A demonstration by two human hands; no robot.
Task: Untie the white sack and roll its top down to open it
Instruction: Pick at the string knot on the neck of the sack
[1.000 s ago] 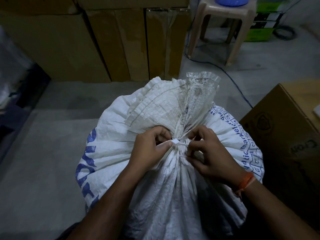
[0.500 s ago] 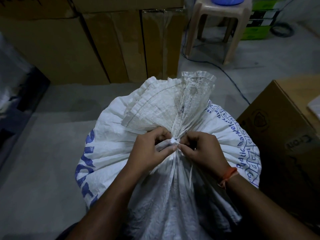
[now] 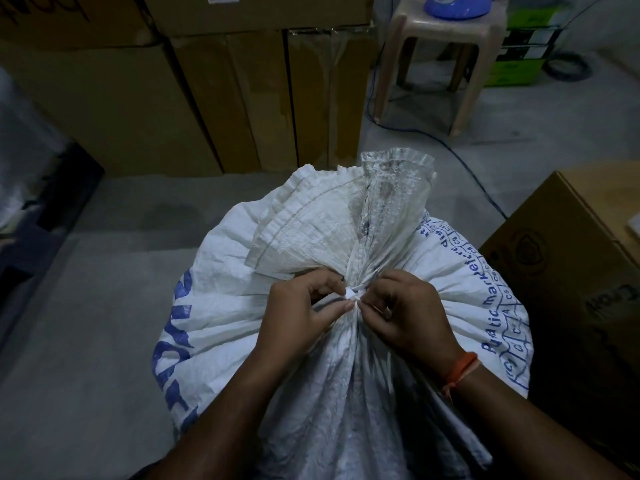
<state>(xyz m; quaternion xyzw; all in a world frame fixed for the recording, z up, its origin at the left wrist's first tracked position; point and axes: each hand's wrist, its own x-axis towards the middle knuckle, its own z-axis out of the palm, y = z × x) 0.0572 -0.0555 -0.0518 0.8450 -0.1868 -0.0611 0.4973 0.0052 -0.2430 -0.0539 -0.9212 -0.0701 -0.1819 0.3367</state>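
A full white woven sack [image 3: 242, 306] with blue print stands on the floor in front of me. Its neck is gathered and bound by a white tie [image 3: 353, 293], and the loose top [image 3: 346, 216] fans out beyond the knot. My left hand [image 3: 298, 313] pinches the tie from the left, thumb and fingers curled at the knot. From the right, my right hand [image 3: 405, 317], with an orange band at its wrist, pinches the same knot with its fingertips.
Stacked cardboard boxes [image 3: 207, 98] stand behind the sack. Another cardboard box [image 3: 568, 271] sits close on the right. A plastic stool [image 3: 446, 53] with a blue object on it stands at the back right, with a cable [image 3: 467, 168] across the grey floor.
My right hand has closed in on the knot. The short tie end that stuck out sideways a second ago is now tucked between my fingertips. The sack stays tied.
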